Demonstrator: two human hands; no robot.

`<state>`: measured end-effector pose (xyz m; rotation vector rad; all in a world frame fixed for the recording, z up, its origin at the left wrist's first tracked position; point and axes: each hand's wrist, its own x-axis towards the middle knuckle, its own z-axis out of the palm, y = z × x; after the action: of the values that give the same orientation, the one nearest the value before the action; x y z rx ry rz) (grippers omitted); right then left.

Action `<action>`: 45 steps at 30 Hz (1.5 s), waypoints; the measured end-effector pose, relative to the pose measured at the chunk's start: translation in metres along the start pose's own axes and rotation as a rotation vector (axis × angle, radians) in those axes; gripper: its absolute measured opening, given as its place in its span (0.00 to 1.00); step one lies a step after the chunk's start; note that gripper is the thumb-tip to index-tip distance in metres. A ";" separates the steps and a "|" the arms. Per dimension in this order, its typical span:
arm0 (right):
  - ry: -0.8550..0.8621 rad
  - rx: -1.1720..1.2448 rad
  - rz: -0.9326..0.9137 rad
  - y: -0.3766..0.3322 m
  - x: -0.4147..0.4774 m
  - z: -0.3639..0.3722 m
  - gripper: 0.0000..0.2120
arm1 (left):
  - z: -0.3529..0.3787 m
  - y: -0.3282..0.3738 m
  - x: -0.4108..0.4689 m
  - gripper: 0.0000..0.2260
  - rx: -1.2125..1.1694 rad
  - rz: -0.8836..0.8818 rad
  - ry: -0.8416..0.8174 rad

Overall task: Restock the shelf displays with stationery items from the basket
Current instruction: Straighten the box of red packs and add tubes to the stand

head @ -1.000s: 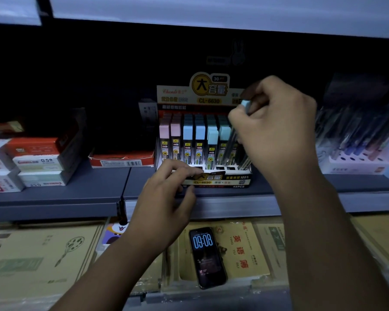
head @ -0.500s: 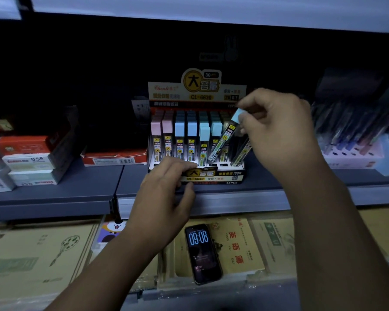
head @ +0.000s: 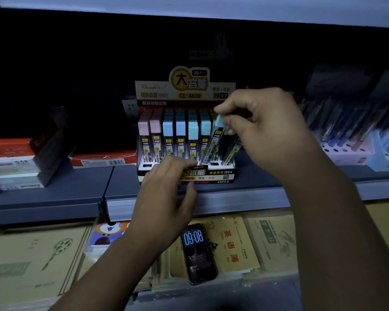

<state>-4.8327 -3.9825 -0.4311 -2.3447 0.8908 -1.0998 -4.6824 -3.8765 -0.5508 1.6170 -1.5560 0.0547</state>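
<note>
1. Seating a blue-capped lead refill tube (head: 213, 145) in the display box (head: 220, 174). The right hand (head: 265, 133) pinches the cap (head: 219, 120) between thumb and fingertips, with the other fingers curled. Nothing else shows in the grip.
2. Long axis: tilted, not upright. The cap leans right toward the hand, and the foot points down-left into a front-row slot, right of the box's centre. Cannot tell whether the foot has bottomed.
3. Governing relation: the slot lies below and left of the grip. Judgement: the cap must swing left to vertical, then be pushed down along the axis.
4. The right hand is the nearer one. Its forearm rises from the lower right, crossing the shelf (head: 54, 198) front edge, knuckles above the box's right end.
5. The left hand (head: 166, 198) grips the box's front wall left of centre, fingers over the top edge, thumb on the face below. Judged a brace.
6. A second tube (head: 233, 151) leans right at the box's front right corner, just beside the held one. Risk: nudging it.
7. The box stands near the shelf's front edge.
</note>
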 end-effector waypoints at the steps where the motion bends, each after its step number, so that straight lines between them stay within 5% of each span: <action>1: -0.012 -0.012 -0.009 0.000 0.000 0.001 0.10 | 0.000 0.000 0.000 0.16 0.001 0.002 0.002; 12: 0.069 -0.090 -0.081 0.000 -0.007 0.028 0.06 | -0.001 0.000 -0.001 0.16 0.003 0.013 0.008; 24: -0.045 -0.139 -0.046 0.012 -0.010 0.014 0.23 | 0.002 -0.001 0.001 0.16 0.004 0.000 0.017; 32: 0.193 -0.126 0.057 0.035 -0.009 0.010 0.05 | 0.002 -0.003 0.001 0.16 0.003 0.007 0.013; 45: 0.105 -0.029 0.133 0.032 0.001 0.017 0.08 | 0.001 -0.002 -0.001 0.18 0.002 0.006 0.012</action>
<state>-4.8307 -4.0046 -0.4593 -2.2311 1.0908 -1.1705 -4.6814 -3.8767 -0.5531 1.6112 -1.5519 0.0689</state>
